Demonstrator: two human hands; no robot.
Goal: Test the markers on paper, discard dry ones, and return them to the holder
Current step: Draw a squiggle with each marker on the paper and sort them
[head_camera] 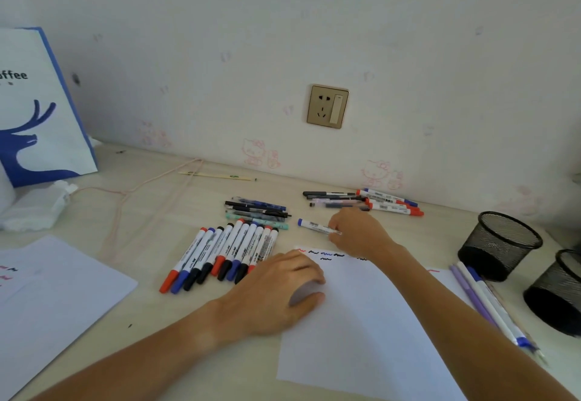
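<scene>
While the right hand (356, 231) pinches the blue-capped marker (317, 226) at its tail, just beyond the top edge of the test sheet (371, 322), worth settling where it goes before letting go. Lying almost flat on the desk (188, 350), cap pointing left, between the row of markers (226, 253) and the smaller cluster by the wall (390, 204). Judging from the scribbles (327, 255) already along the sheet's top edge, probably a marker being sorted after its trial, though no telling from here whether it wrote or not.

Best handled so: keep the pinch light, fingers curled round the barrel only; lay it parallel to its neighbours, not across them, so nothing rolls. Check the cap is seated fully before release. Keep good and dry groups well apart to avoid mixing.

Left hand (283, 290) pressing flat on the sheet's left edge, fingers relaxed and gripping nothing; good to hold that pressure so the paper stays put for the next trial.

Mesh holders (500, 243) standing at the far right, apparently with no markers in them; a few pens (490, 303) lying just beside them. Returning to the holder not yet begun, so plenty left: sorting first, loading afterwards, tips down or up consistently.
</scene>
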